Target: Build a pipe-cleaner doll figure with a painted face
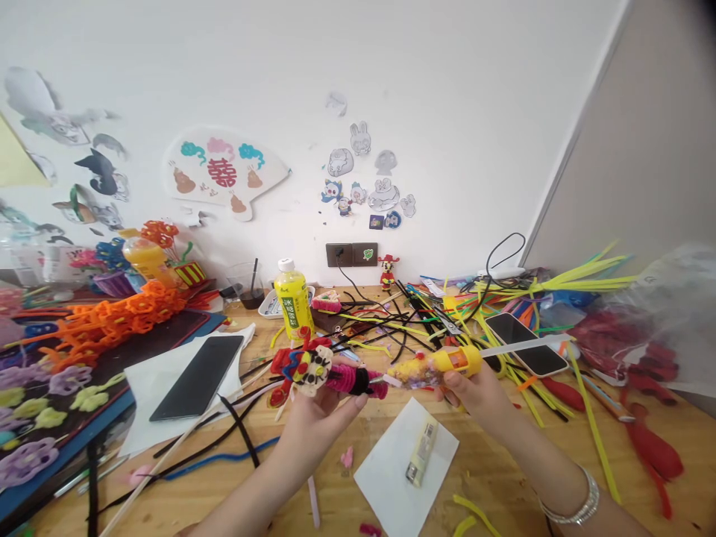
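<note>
My left hand (pixel 330 414) is closed around a pipe-cleaner doll (pixel 313 367), which lies on its side with its red, blue and white head to the left. Its magenta and black lower body points right. In my right hand (pixel 475 395) is a yellow hot glue gun (pixel 433 364), with a long whitish glue stick (pixel 526 344) coming out of its back end. The gun's nozzle is at the lower end of the doll; whether it touches cannot be made out. Below the hands, a pale lighter (pixel 422 451) rests on a white sheet of paper (pixel 385 473).
A yellow drink bottle (pixel 293 298) stands behind the doll. A black phone (pixel 198 377) lies left, another phone (pixel 526 343) right. Loose pipe cleaners (pixel 587 276) and a black cable (pixel 492 261) clutter the back right. Orange pipe-cleaner flowers (pixel 123 321) lie left.
</note>
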Demonstrator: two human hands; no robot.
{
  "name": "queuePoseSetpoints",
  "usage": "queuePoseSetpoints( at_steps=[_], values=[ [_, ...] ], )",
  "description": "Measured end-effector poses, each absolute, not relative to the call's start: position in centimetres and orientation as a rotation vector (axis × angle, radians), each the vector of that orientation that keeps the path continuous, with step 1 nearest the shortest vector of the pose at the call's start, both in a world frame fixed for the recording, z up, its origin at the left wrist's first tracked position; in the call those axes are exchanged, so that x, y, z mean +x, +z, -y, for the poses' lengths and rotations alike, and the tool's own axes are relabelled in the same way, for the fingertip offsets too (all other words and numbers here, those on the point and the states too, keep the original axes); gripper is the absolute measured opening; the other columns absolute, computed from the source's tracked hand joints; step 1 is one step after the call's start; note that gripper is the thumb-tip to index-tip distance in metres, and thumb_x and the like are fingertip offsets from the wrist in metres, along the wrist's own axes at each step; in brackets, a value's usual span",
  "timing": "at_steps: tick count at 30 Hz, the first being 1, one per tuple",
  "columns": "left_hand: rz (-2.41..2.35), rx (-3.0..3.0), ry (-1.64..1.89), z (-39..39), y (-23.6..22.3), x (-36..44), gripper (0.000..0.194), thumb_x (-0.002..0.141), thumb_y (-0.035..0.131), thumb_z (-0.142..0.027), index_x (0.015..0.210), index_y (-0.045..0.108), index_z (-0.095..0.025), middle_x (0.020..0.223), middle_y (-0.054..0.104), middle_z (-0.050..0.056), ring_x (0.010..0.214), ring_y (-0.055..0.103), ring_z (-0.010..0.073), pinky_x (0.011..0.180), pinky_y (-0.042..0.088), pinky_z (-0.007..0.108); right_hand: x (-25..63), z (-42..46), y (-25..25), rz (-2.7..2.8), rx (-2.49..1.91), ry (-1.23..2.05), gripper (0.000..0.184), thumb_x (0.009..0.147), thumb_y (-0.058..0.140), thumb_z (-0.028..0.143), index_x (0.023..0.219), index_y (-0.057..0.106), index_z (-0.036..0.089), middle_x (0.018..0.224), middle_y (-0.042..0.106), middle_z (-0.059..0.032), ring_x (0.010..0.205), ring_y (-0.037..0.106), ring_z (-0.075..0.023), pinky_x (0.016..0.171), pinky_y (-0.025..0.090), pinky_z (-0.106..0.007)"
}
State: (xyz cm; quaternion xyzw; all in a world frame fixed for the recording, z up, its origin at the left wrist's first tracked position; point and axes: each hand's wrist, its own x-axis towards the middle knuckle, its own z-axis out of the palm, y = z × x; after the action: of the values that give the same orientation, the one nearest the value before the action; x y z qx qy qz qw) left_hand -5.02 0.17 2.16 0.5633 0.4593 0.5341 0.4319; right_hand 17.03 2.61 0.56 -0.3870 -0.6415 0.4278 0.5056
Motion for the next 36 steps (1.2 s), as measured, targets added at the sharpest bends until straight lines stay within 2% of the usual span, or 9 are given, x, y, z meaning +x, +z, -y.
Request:
queuePoseSetpoints(
  at_steps=[7, 11, 15, 20, 23, 25, 27, 31, 36],
  values=[
    [-1.129, 1.45, 1.322, -0.4, 1.9, -5.2, 0.021, 0.06, 0.068, -0.026, 0.077, 0.061, -0.017, 0.085, 0.07, 0.008, 0.083, 0.064, 0.0231, 0.076, 0.05, 0.031, 17.1, -2.8, 0.2, 1.543, -0.962, 0.978, 0.04, 0.067, 0.056, 0.055, 0.063, 0.053, 0.016, 0.05, 0.055, -0.0017, 0.042, 0.043, -0.0101, 0.037, 0.033, -0.021],
    [-1.141, 1.438, 1.319, -0.3, 1.9, -5.1, 0.024, 0.06, 0.068, -0.026, 0.08, 0.062, -0.017, 0.087, 0.07, 0.008, 0.084, 0.063, 0.0242, 0.076, 0.05, 0.032, 17.0, -2.6, 0.5, 1.53, -0.974, 0.864, 0.035, 0.066, 0.06, 0.052, 0.07, 0.055, 0.018, 0.055, 0.057, -0.0015, 0.05, 0.051, -0.0149, 0.044, 0.041, -0.025],
    [-1.163, 1.409, 1.302, -0.2, 2.0, -4.9, 0.027, 0.057, 0.07, -0.029, 0.08, 0.063, -0.017, 0.088, 0.071, 0.008, 0.086, 0.063, 0.0255, 0.076, 0.051, 0.033, 17.1, -2.2, 1.4, 1.623, -1.061, 0.578, 0.029, 0.071, 0.057, 0.048, 0.078, 0.057, 0.02, 0.069, 0.061, -0.0037, 0.064, 0.056, -0.0193, 0.059, 0.044, -0.03],
    [-1.119, 1.386, 1.263, -0.2, 1.9, -4.9, 0.026, 0.058, 0.069, -0.03, 0.079, 0.062, -0.016, 0.09, 0.07, 0.009, 0.089, 0.062, 0.0253, 0.08, 0.049, 0.033, 18.3, -3.6, 1.8, 1.772, -1.454, -0.035, 0.026, 0.077, 0.05, 0.044, 0.085, 0.056, 0.02, 0.076, 0.063, -0.0054, 0.067, 0.056, -0.021, 0.06, 0.04, -0.03],
    [-1.096, 1.376, 1.279, -0.2, 1.8, -4.8, 0.025, 0.059, 0.069, -0.028, 0.079, 0.061, -0.016, 0.089, 0.07, 0.009, 0.089, 0.062, 0.025, 0.081, 0.048, 0.033, 19.8, -5.7, 0.3, 1.836, -1.63, -0.379, 0.023, 0.076, 0.051, 0.032, 0.092, 0.054, 0.016, 0.084, 0.062, -0.0105, 0.077, 0.055, -0.0247, 0.066, 0.039, -0.031],
    [-1.079, 1.367, 1.3, 0.0, 1.8, -4.8, 0.024, 0.059, 0.069, -0.026, 0.079, 0.06, -0.017, 0.088, 0.07, 0.008, 0.089, 0.063, 0.0247, 0.081, 0.049, 0.033, 20.8, -7.3, -1.3, 1.873, -1.722, -0.463, 0.03, 0.07, 0.055, 0.021, 0.099, 0.052, 0.011, 0.092, 0.059, -0.0155, 0.088, 0.052, -0.0283, 0.074, 0.038, -0.034],
    [-1.066, 1.352, 1.32, 0.1, 1.8, -4.6, 0.025, 0.058, 0.069, -0.025, 0.079, 0.06, -0.016, 0.087, 0.07, 0.008, 0.089, 0.063, 0.0243, 0.081, 0.048, 0.033, 21.8, -8.6, -2.9, 1.857, -1.809, -0.365, 0.034, 0.064, 0.058, 0.017, 0.097, 0.052, 0.009, 0.091, 0.057, -0.0164, 0.089, 0.051, -0.0293, 0.076, 0.037, -0.037],
    [-1.118, 1.311, 1.316, 0.3, 1.4, -4.4, 0.028, 0.057, 0.069, -0.027, 0.081, 0.06, -0.016, 0.085, 0.07, 0.008, 0.089, 0.063, 0.0247, 0.077, 0.051, 0.031, 21.7, -9.2, -3.8, 1.861, -1.75, -0.02, 0.031, 0.059, 0.057, 0.015, 0.09, 0.054, 0.015, 0.087, 0.056, -0.0082, 0.085, 0.051, -0.0243, 0.075, 0.04, -0.036],
    [-1.135, 1.282, 1.314, 0.6, 0.8, -4.1, 0.031, 0.058, 0.068, -0.029, 0.083, 0.057, -0.016, 0.088, 0.068, 0.009, 0.077, 0.064, 0.0244, 0.044, 0.052, 0.024, 16.5, -5.0, -0.4, 1.794, -1.174, 0.495, 0.018, 0.071, 0.052, 0.02, 0.09, 0.056, 0.018, 0.095, 0.055, -0.0066, 0.088, 0.051, -0.0195, 0.079, 0.041, -0.033]
  ],
)
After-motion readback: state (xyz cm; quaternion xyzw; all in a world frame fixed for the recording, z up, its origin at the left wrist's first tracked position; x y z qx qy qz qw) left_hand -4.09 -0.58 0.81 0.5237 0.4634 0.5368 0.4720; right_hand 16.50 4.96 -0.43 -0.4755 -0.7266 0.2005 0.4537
